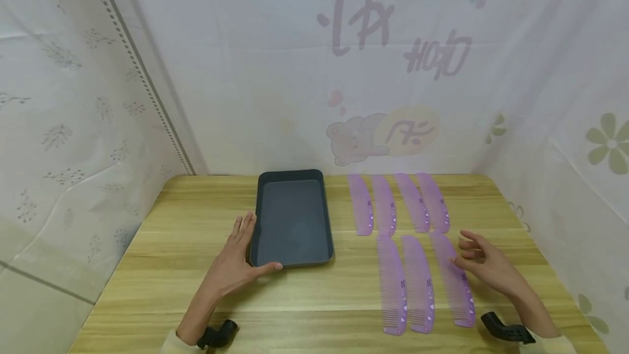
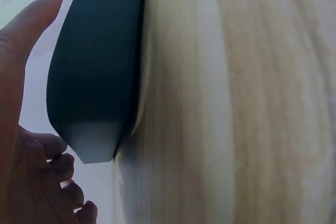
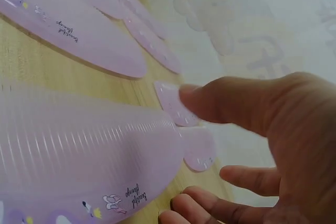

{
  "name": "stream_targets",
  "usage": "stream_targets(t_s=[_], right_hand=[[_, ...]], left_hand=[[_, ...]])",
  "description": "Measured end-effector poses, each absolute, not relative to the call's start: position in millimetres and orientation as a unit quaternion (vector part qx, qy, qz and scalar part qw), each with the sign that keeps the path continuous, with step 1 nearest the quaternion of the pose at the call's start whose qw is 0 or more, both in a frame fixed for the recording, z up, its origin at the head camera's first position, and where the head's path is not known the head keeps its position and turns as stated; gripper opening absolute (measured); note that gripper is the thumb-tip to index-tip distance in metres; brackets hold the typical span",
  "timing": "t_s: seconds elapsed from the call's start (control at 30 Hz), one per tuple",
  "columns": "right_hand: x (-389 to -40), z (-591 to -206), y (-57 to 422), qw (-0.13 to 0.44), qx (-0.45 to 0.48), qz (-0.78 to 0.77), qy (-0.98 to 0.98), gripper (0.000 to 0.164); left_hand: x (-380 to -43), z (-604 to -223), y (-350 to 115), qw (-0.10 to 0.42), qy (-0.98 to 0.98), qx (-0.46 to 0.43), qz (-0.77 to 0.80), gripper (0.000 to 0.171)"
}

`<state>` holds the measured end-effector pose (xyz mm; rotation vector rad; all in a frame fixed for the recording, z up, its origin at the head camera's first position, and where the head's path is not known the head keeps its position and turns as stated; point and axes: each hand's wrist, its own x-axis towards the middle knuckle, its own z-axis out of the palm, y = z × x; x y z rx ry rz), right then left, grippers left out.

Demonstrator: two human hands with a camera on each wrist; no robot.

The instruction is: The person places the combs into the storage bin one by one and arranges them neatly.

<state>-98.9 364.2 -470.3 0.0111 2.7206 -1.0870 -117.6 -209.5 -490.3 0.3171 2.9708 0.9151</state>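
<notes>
A dark grey rectangular tray [image 1: 295, 223] lies on the table with nothing in it. My left hand [image 1: 238, 264] rests against it, fingers extended along its left side and thumb at the near left corner. In the left wrist view the tray's outer wall [image 2: 97, 66] stands between thumb and fingers. Several translucent purple combs lie to the right in two rows. Over the rightmost front comb [image 1: 456, 283] hovers my right hand [image 1: 488, 266], fingers loosely bent. Thumb and fingers are apart in the right wrist view, with that comb [image 3: 89, 150] beneath and nothing held.
Other combs lie close by: two in the front row, the leftmost comb [image 1: 391, 285] among them, and several behind, including a far-right comb [image 1: 434, 201]. The wooden table [image 1: 196, 201] meets a printed white cloth [image 1: 255, 97] at the back and sides.
</notes>
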Motion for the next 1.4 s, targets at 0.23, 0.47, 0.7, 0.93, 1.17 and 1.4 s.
stream_targets(t_s=[0.23,0.47,0.7,0.93,1.17,1.4], right_hand=[[-100,-471,360,0.106,0.011,-0.358,0.927,0.090],[-99,-473,353,0.101,0.017,-0.343,0.934,0.096],[-99,-472,346,0.118,0.049,-0.326,0.937,0.096],[-100,-469,343,0.141,0.073,-0.327,0.932,0.090],[-100,-469,343,0.138,0.072,-0.330,0.931,0.084],[-99,-474,353,0.138,0.062,-0.365,0.919,0.079]], left_hand=[[-117,-489,-207,0.010,0.954,0.095,0.283,0.123],[-116,-491,-207,0.021,0.957,0.082,0.277,0.128],[-115,-491,-209,0.017,0.959,0.083,0.271,0.129],[-117,-490,-206,0.014,0.960,0.079,0.270,0.128],[-119,-489,-205,0.017,0.958,0.079,0.276,0.129],[-120,-491,-206,0.013,0.957,0.083,0.276,0.129]])
